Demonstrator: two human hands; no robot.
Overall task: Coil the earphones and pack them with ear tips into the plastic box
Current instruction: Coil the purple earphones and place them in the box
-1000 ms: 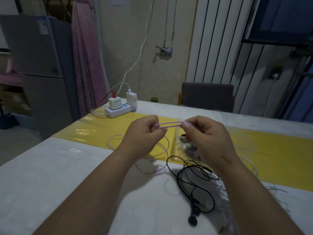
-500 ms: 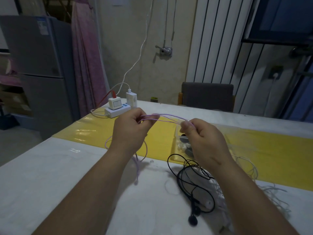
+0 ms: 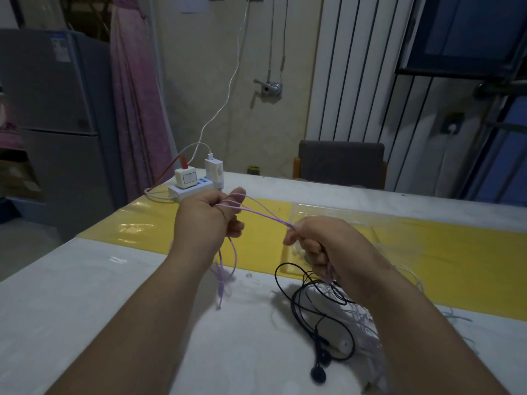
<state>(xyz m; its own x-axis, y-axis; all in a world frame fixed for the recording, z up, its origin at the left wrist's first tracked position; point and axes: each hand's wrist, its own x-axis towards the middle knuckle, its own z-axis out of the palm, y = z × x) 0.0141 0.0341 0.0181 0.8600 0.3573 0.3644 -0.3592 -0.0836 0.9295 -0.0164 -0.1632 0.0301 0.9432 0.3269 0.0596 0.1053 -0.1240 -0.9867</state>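
Note:
Purple earphones (image 3: 262, 213) stretch in several strands between my two hands above the table. My left hand (image 3: 206, 220) grips looped strands at its thumb, and the loose end with the plug hangs down to the table. My right hand (image 3: 322, 243) pinches the other end of the strands. Behind my right hand lies the clear plastic box (image 3: 356, 216) on the yellow mat, with white ear tips (image 3: 298, 253) partly hidden by the hand. Black earphones (image 3: 316, 317) lie tangled on the table below my right hand.
White cables (image 3: 410, 276) lie tangled at the right of the black earphones. A power strip with chargers (image 3: 196, 182) stands at the table's far left corner. A yellow mat (image 3: 456, 252) crosses the white table (image 3: 85, 295). A grey chair (image 3: 340, 162) stands behind the table.
My hands have drawn apart: the left went up and left, the right moved down and right. The purple strands stretched longer between them, and the loose end lifted off the table.

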